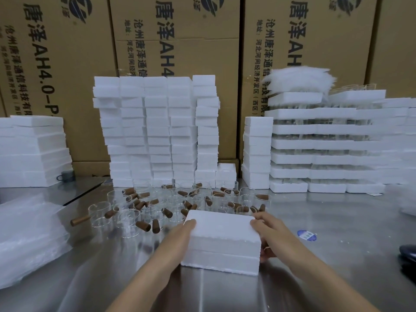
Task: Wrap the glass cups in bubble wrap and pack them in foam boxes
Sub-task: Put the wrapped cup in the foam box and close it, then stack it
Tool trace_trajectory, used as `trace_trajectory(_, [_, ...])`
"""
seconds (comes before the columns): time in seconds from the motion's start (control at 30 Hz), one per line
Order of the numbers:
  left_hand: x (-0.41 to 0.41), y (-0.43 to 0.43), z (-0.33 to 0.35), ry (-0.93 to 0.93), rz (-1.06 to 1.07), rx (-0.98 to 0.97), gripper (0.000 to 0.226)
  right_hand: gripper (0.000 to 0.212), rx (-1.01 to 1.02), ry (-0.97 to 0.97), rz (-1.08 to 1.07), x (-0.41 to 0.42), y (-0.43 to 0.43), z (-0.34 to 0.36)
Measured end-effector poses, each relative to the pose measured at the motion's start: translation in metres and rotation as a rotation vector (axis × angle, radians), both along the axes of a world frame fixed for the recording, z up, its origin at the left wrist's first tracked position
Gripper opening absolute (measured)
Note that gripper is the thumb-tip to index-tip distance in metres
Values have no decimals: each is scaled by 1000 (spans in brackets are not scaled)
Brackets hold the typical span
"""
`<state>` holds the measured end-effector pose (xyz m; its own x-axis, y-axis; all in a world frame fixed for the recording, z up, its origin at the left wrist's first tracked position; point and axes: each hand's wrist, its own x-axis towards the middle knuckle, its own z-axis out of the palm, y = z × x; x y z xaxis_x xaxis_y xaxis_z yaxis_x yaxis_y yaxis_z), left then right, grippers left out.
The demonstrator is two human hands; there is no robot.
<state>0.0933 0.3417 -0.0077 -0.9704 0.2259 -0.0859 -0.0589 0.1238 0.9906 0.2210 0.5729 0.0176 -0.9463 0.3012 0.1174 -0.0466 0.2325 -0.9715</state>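
The foam box (221,235) sits low in the middle of the frame, resting on the table (326,266), closed, with a seam running along its near face where the two halves meet. The left hand (180,235) clasps its left end and the right hand (269,237) its right end, fingers (255,222) curled over the top edge and the thumb down the side, so both are clamped on the box. I'd judge it light and stiff but crumbly, its edges already ragged. It wants an even hold at both ends, not a hard pinch at a corner, and a hand kept across the seam if it is lifted. Just behind it, the glass cups (157,206) with brown wooden handles crowd the middle of the table, some upright and some tipped. They look thin, slick and breakable, best taken by the body rather than the handle. A heap of bubble wrap (29,233) lies at lower left. The table is brushed steel, shiny and probably slippery under foam. Stacks of foam boxes (157,131) rise in the centre. At right, foam trays (326,143) are layered with more glass between them. Printed cardboard cartons (180,41) wall off the back.
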Motion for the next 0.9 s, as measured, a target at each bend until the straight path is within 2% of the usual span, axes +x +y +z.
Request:
trace_trajectory(0.23, [23,1,11,5,-14,-47,34,25,-1,-86,56,4,-6,1])
trace_trajectory(0.3, [23,0,11,-4,-3,-52,34,19,4,-58,80,9,-9,4])
trace_trajectory(0.43, [22,0,12,-9,25,-79,36,13,181,25,121,19,-7,8])
trace_trajectory(0.5, [21,1,11,6,36,-114,37,28,224,0,145,25,-1,5])
trace_trajectory(0.57, [22,2,12,21,41,-146,38,61,332,-9,160,32,6,-1])
trace_trajectory(0.63, [25,2,13,22,31,-151,41,82,461,-2,154,34,10,-5])
trace_trajectory(0.77, [31,-1,15,-4,21,-63,39,81,357,-5,187,31,8,-5])
trace_trajectory(0.9, [34,-1,19,-80,51,36,27,82,389,15,169,31,10,-6])
